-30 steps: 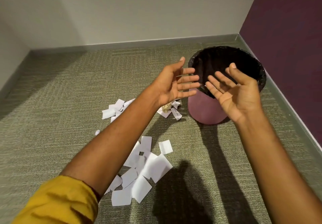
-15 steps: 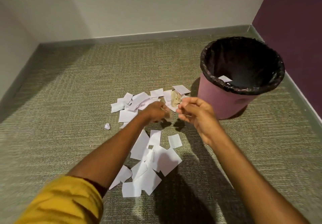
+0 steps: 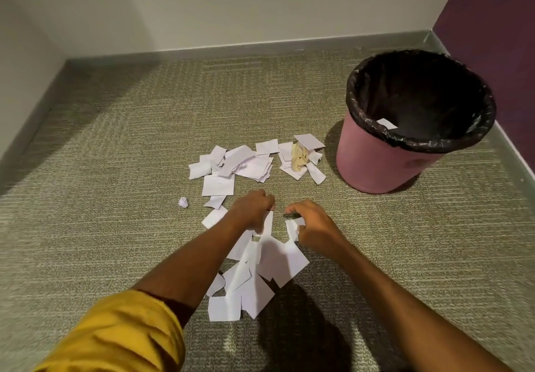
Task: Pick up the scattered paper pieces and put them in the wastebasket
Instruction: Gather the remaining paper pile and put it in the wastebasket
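Honestly, the paper pieces look light and floppy, lying flat on the carpet left of the wastebasket. Left hand and right hand curl narrowly, each pinching a scrap's edge; I'd lift by edges.

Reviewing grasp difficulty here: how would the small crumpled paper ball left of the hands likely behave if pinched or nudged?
The crumpled paper ball looks tiny and roundish, so a nudge would probably send it rolling a little, though the textured carpet should stop it soon. It is likely very light and would squash rather than resist a pinch. Being bunched up, it probably lifts more easily than flat pieces.
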The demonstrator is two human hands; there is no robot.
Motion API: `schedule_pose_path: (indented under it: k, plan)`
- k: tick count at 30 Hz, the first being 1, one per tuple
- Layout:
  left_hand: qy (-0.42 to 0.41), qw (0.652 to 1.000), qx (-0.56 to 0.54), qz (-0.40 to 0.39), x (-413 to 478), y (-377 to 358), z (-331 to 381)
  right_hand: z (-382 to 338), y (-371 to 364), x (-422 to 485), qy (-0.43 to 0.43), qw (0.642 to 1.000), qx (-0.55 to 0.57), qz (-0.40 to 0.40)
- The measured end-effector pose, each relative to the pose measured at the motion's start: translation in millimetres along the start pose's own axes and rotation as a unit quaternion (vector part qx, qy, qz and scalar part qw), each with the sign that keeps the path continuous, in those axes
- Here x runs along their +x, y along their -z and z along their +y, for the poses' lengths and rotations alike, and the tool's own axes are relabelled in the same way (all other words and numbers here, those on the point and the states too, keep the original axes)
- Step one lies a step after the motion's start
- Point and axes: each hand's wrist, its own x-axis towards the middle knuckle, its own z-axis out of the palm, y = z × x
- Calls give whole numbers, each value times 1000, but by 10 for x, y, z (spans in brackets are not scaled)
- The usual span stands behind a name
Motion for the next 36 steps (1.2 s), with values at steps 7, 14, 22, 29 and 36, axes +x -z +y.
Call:
schedule_pose_path:
  k: [7,14,22,29,36]
  plan:
    - [-15,999,3,40,21,-24,-29,313,-295,59,104,975,-196,24]
    - [-38,989,-133,52,55,75,-182,324,-318,11,117,964,-234,55]
    - [-31,969,-244,16,-94,290,-435,410,-302,96,96,968,-203,113]
    - [-91,986,-123,-69,-354,-120,-345,283,-163,72,-55,996,37,58]
    - [-86,996,-13,-32,-460,-314,-253,129,-262,-15,-63,985,156,-39]
